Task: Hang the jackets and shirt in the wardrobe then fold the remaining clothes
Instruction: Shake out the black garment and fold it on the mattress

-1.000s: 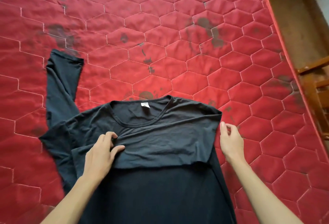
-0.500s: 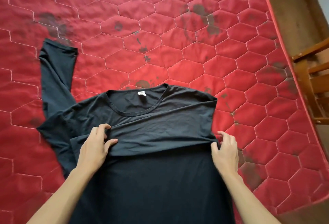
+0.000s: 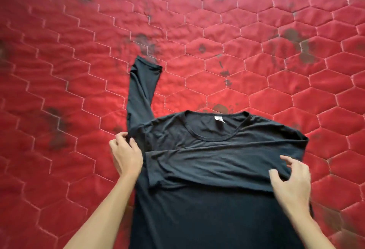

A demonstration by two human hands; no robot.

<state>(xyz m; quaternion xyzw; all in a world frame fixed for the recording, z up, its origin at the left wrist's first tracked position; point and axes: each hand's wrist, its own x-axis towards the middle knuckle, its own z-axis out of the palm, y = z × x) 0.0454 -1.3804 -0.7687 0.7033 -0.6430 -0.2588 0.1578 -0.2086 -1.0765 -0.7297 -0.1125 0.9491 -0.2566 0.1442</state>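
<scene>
A red quilted mattress (image 3: 79,70) with hexagon stitching and dark stains fills the view. On its near middle lies a black long-sleeved shirt (image 3: 217,209), long axis near to far, collar far, hem near. One sleeve is folded across the chest; the other sleeve (image 3: 142,90) points far-left. The left grip (image 3: 126,155) pinches the shirt's left shoulder. The right grip (image 3: 290,183) rests loose-fingered on the fold's right end.

Head camera, steep downward look, close over black top (image 3: 217,209).
</scene>
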